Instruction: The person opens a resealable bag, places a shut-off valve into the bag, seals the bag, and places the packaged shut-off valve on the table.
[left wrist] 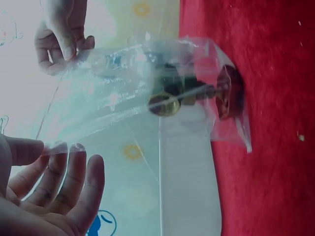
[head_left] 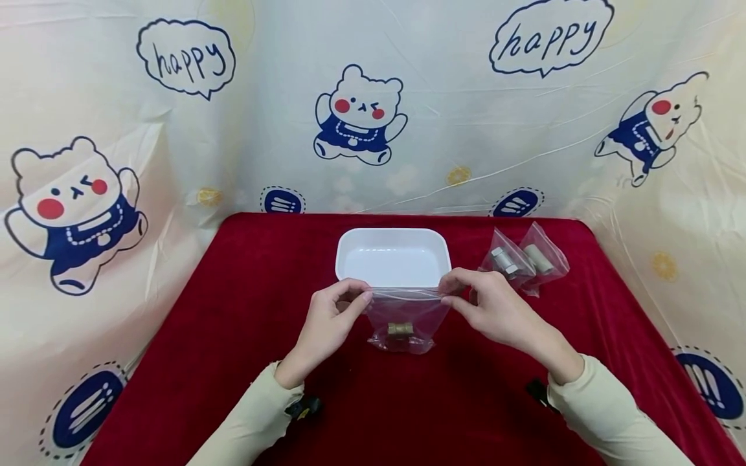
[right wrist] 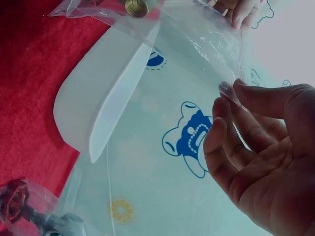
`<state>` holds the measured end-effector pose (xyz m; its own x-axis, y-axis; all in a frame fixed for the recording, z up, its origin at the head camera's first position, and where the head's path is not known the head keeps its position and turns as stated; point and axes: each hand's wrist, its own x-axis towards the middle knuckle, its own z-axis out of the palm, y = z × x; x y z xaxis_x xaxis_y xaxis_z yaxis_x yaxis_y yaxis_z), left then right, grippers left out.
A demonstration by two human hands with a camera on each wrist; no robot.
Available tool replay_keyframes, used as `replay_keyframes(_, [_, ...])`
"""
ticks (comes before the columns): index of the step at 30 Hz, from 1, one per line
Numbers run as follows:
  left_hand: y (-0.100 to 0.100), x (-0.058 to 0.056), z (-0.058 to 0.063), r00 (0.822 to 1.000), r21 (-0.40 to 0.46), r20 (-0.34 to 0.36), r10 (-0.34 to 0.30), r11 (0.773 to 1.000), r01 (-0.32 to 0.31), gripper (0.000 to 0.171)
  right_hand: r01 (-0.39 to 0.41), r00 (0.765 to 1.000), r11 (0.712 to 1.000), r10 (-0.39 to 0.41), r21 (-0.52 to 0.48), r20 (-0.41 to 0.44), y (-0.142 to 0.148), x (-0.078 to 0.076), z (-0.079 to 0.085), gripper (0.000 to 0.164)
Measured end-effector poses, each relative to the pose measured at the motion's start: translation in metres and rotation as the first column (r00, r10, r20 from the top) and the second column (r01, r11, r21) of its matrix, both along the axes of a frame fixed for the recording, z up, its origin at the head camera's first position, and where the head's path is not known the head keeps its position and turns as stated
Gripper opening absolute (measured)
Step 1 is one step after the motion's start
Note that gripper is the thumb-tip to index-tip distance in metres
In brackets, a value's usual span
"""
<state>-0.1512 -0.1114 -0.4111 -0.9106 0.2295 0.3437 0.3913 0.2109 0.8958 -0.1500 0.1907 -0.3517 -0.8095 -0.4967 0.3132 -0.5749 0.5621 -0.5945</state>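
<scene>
A clear zip-lock bag [head_left: 410, 309] hangs upright over the table, its top edge stretched between both hands. My left hand [head_left: 329, 320] pinches the top left corner between thumb and fingers. At the top right corner my right hand [head_left: 504, 307] pinches the bag the same way. Low in the bag lies a brass valve [head_left: 400, 330]. The left wrist view shows its round threaded opening [left wrist: 165, 104] and a dark reddish handwheel [left wrist: 229, 93] through the plastic. In the right wrist view, the right thumb and fingertips [right wrist: 241, 88] meet on the bag's corner.
A white rectangular tray [head_left: 390, 264] stands just behind the bag. To its right lie two more clear bags, one with a metal valve [head_left: 504, 260], the other with a pale cylindrical piece [head_left: 539, 259]. Red cloth [head_left: 268, 272] covers the table; a printed curtain [head_left: 443, 129] surrounds it.
</scene>
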Motion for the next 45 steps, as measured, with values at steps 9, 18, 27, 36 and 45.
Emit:
replay_keyframes(9, [-0.004, -0.003, 0.002, 0.989, -0.131, -0.149, 0.015, 0.991, -0.035, 0.006, -0.005, 0.998, 1.0, 0.006, 0.024, -0.06, 0.004, -0.001, 0.0, 0.037])
replay_keyframes(18, [-0.006, -0.003, 0.006, 0.972, -0.179, -0.234, 0.021, 0.982, -0.064, 0.007, -0.011, 0.996, 0.995, 0.02, 0.095, -0.092, 0.0, -0.002, 0.002, 0.036])
replay_keyframes(27, [-0.003, 0.002, 0.003, 0.985, -0.206, -0.172, -0.001, 0.978, -0.035, 0.01, -0.024, 0.987, 0.968, 0.063, 0.249, -0.148, -0.039, -0.007, 0.008, 0.051])
replay_keyframes(36, [0.001, 0.003, -0.001, 0.96, -0.237, -0.272, -0.065, 0.972, -0.001, 0.016, -0.116, 0.949, 0.947, 0.194, 0.299, -0.247, -0.074, -0.015, 0.009, 0.019])
replay_keyframes(45, [-0.002, 0.003, -0.001, 0.95, -0.207, -0.313, -0.004, 0.976, -0.064, 0.01, -0.154, 0.928, 0.954, 0.229, 0.257, -0.292, -0.089, -0.023, 0.003, 0.004])
